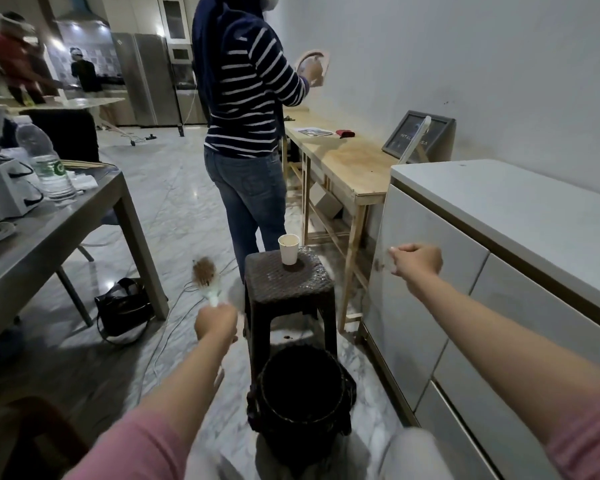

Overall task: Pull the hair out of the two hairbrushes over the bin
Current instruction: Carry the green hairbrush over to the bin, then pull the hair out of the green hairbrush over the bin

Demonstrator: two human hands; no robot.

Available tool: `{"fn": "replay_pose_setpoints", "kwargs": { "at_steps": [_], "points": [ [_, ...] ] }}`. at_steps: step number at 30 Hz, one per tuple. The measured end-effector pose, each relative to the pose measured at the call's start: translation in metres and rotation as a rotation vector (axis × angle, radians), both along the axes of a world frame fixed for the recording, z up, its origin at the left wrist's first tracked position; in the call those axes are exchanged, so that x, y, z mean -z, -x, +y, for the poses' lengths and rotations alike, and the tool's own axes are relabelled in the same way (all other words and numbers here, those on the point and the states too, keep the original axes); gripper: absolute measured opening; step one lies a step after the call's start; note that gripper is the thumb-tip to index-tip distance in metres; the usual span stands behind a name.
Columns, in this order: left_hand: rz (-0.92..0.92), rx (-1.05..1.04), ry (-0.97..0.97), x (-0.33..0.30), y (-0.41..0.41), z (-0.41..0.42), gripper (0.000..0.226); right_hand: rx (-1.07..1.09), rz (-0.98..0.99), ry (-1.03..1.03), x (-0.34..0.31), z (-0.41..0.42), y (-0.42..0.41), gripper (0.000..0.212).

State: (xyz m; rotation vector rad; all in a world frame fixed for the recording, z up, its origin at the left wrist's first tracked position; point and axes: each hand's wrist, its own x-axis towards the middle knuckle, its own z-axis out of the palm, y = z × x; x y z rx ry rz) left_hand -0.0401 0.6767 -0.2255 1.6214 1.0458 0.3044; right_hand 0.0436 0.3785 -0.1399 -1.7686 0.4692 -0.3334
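At far left, a grey table point(84, 216) holds one clear plastic water bottle point(44, 161). One black handbag point(123, 308) sits on the floor beside the table leg. Left of centre, the left hand point(216, 322) grips the pale handle of one hairbrush point(207, 277), bristles up and clogged with brown hair; no second brush is in view. In the near centre stands one dark woven bin point(303, 393); its inside is too dark to tell contents. Just beyond it, one dark stool point(288, 282) carries one white paper cup point(288, 249) with a stained inside. At right, the right hand point(417, 262) is clenched beside a white cabinet point(465, 271); whether it holds anything, I cannot tell.
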Motion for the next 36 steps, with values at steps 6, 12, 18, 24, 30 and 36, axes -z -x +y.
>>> {"fn": "replay_pose_setpoints", "kwargs": {
  "at_steps": [6,12,18,24,30,36],
  "points": [
    [0.067,0.192,-0.099,0.012,-0.008,-0.008,0.042,-0.204,0.141,0.037,0.029,0.041,-0.008,0.014],
    [0.04,0.343,-0.136,0.012,-0.01,-0.025,0.041,-0.29,0.285,0.1,0.065,0.085,-0.019,0.018],
    [0.018,0.405,-0.112,0.013,-0.012,-0.029,0.028,-0.632,0.375,0.249,0.087,0.104,-0.019,0.037],
    [0.022,0.444,-0.078,0.014,-0.009,-0.036,0.027,-0.553,0.264,0.304,0.076,0.105,-0.021,0.012],
    [0.019,0.427,0.051,0.008,-0.008,-0.055,0.026,-0.609,0.072,0.28,0.062,0.116,-0.012,0.01],
    [-0.023,0.435,0.033,-0.002,0.001,-0.079,0.021,-0.738,-0.062,0.412,0.047,0.133,0.008,0.048]
  ]
}}
